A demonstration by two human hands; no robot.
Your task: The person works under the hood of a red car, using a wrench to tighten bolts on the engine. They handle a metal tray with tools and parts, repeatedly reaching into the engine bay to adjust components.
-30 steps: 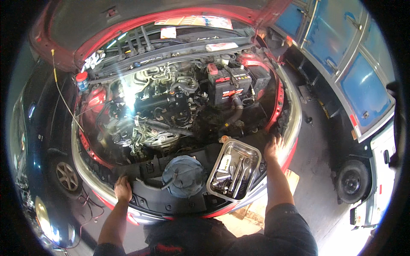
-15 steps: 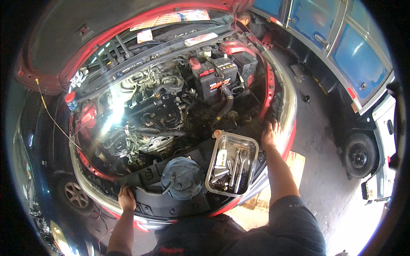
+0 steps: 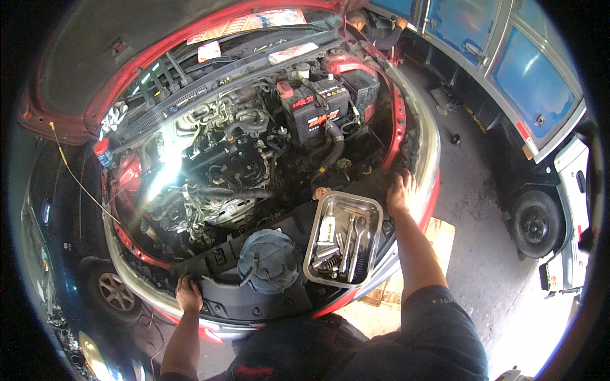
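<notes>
My left hand (image 3: 189,294) rests on the left part of the black front panel (image 3: 279,311) of a car with its hood raised. Its fingers lie over the panel and hold nothing. At the right front corner, beside the headlight, my right hand (image 3: 403,192) leans on the car with its fingers spread. Between my hands sits a round, dark grey cover (image 3: 270,261) with a short hose. To its right, near my right forearm, a metal tray (image 3: 309,253) holds a ratchet, sockets, springs and a white tube.
The engine (image 3: 222,162) lies beyond the panel, with a black battery (image 3: 312,115) at its back right. A red-capped bottle (image 3: 103,152) stands at the left. A thin rod (image 3: 76,171) props the hood. Another person (image 3: 381,35) is at the far right, beside a blue-panelled truck (image 3: 532,95).
Both hands stay where they were. The view has shifted slightly. The other person at the far right shows more now, with an arm raised toward the truck.
</notes>
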